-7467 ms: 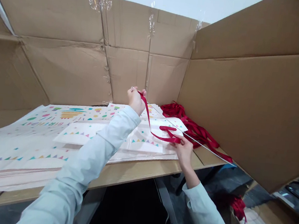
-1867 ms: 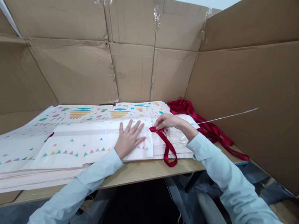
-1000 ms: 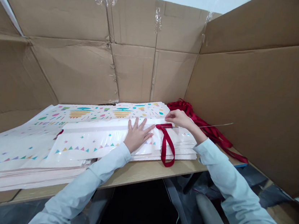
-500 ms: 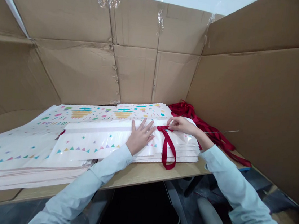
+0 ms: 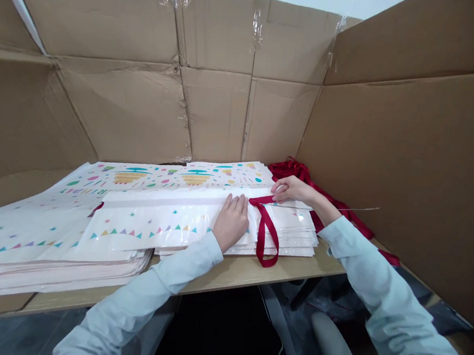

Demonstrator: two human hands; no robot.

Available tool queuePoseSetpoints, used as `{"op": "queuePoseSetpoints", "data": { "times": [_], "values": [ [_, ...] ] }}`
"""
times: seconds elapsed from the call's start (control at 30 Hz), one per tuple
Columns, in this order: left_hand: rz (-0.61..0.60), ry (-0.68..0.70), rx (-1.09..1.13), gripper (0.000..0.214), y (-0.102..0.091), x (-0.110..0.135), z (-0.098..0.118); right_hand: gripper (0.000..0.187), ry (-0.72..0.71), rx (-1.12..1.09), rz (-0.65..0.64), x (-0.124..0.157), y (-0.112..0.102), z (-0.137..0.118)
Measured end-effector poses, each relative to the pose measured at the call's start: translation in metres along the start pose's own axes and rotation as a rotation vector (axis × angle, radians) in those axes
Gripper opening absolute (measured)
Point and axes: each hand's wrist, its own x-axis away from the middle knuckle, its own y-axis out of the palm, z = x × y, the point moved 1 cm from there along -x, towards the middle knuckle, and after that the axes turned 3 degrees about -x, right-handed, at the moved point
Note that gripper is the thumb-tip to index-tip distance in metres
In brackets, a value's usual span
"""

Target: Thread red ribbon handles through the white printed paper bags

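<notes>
A white paper bag (image 5: pixel 127 227) printed with coloured pennants and stars lies flat on a stack of similar bags (image 5: pixel 298 240). My left hand (image 5: pixel 232 223) rests palm down on it, fingers close together and laid flat beside the ribbon. Between the fingertips of my right hand (image 5: pixel 293 190) is pinched a red ribbon (image 5: pixel 270 236), pulled taut to the right from the bag's edge while its other part hangs as a loop over the front. A thin metal-looking rod (image 5: pixel 363 208) runs past my right wrist; whether the hand grips it is hidden.
A larger stack of printed birthday sheets (image 5: pixel 31 233) covers the left of the wooden table (image 5: pixel 216 276). More red ribbons (image 5: pixel 292 169) are heaped at the back right. Cardboard walls (image 5: pixel 210 111) stand behind and at both sides.
My left hand has shifted right towards the ribbon, and its spread fingers have come together. My right hand has moved slightly right and up, drawing the ribbon end out longer.
</notes>
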Motion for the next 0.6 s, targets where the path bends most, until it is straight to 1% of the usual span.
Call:
{"op": "queuePoseSetpoints", "data": {
  "times": [0.1, 0.17, 0.3, 0.4, 0.5, 0.6],
  "values": [
    [0.030, 0.015, 0.013, 0.047, 0.003, 0.001, -0.002, 0.046, -0.017, -0.030, 0.026, 0.001, 0.000, 0.004],
    [0.050, 0.018, 0.030, 0.048, 0.006, 0.002, -0.004, 0.046, -0.038, -0.027, 0.011, 0.001, -0.001, 0.007],
    [0.058, 0.016, 0.077, 0.050, 0.007, 0.007, -0.006, 0.043, -0.131, 0.031, -0.121, 0.004, -0.004, 0.005],
    [0.035, 0.003, 0.106, 0.050, 0.001, 0.006, -0.005, 0.043, -0.177, 0.172, -0.222, 0.009, -0.003, -0.003],
    [-0.047, -0.023, 0.115, 0.041, -0.014, -0.005, -0.004, 0.043, -0.236, 0.321, -0.269, 0.013, -0.001, -0.014],
    [-0.208, -0.024, 0.107, 0.030, -0.029, -0.021, -0.005, 0.032, -0.280, 0.403, -0.289, 0.013, 0.000, -0.023]
  ]
}}
